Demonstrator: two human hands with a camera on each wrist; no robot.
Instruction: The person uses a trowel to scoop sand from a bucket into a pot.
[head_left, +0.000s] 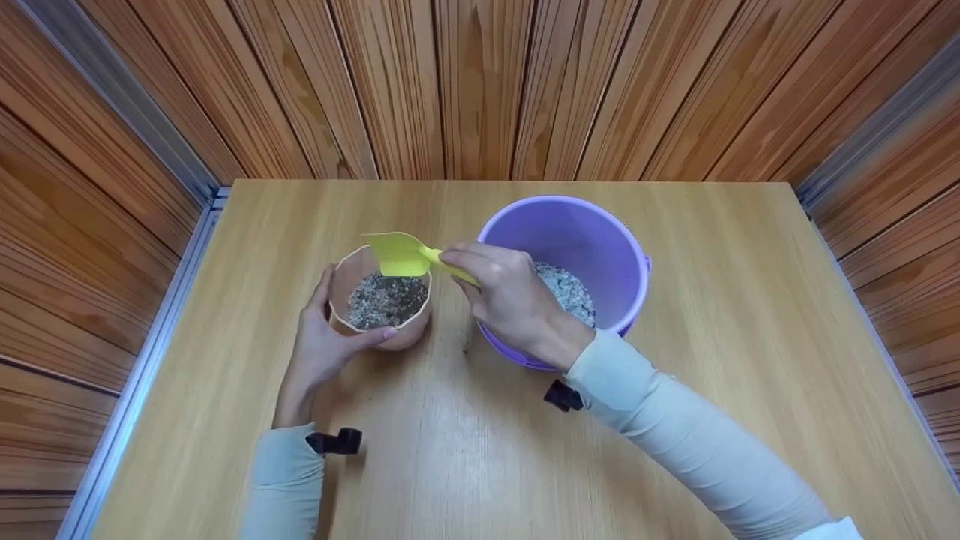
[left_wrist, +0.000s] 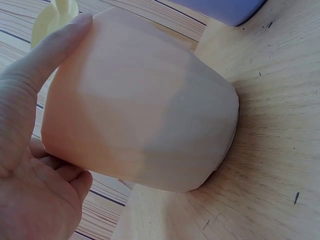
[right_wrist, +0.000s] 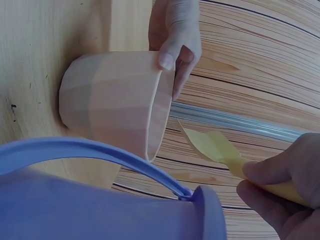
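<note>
A peach-coloured faceted plant pot (head_left: 409, 336) stands on the table, holding a mix of grey gravel and darker soil (head_left: 386, 301). My left hand (head_left: 321, 349) grips its near left side, thumb over the front rim and fingers round the outside. Above the pot's far rim is a small yellow shovel (head_left: 401, 255), its blade tilted over the opening. The right hand (head_left: 504, 296) pinches the shovel's handle between thumb and fingers, as the right wrist view also shows. Under and behind that hand is a purple bucket (head_left: 622, 225) with pale gravel (head_left: 568, 292) at its bottom, partly hidden by the hand.
The bucket's handle (right_wrist: 100, 147) hangs down on its near side. Dark specks (left_wrist: 296, 198) lie scattered on the wooden table (head_left: 465, 465). Wood-patterned panels (head_left: 480, 90) rise behind the table and on both sides, with metal rails (head_left: 150, 360) along the edges.
</note>
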